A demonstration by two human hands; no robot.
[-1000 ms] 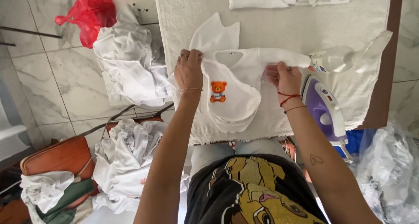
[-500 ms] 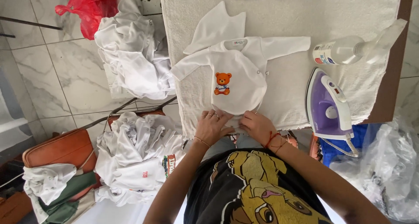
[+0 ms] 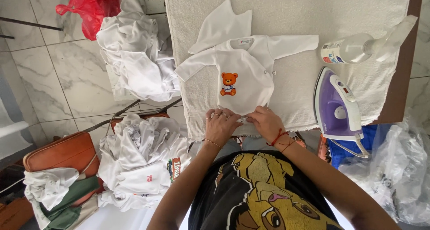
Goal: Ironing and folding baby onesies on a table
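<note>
Head view, left hand: the left hand (image 3: 220,124) lies palm down with bent fingers. It pinches the bottom edge of the baby shirt (image 3: 244,73). It has rings and a thin wrist band.
Head view, right hand: the right hand (image 3: 267,124) is just beside the left one, fingers curled. It grips the same bottom edge. Red strings go round its wrist.
Arms: both arms reach up from the bottom of the picture and meet at the shirt's edge.
Baby shirt: white, with a small bear on the front. It lies flat on the towel (image 3: 286,15) that covers the bench (image 3: 405,77), both sleeves spread out to the sides.
White cloth: a folded white cloth (image 3: 221,26) touches the shirt's top left.
Iron: a purple iron (image 3: 337,107) rests to the right of the shirt, apart from it.
Spray bottle: a clear spray bottle (image 3: 358,47) lies above the iron.
Floor: two heaps of white clothes (image 3: 134,64) sit on the left, near a red bag (image 3: 92,6).
</note>
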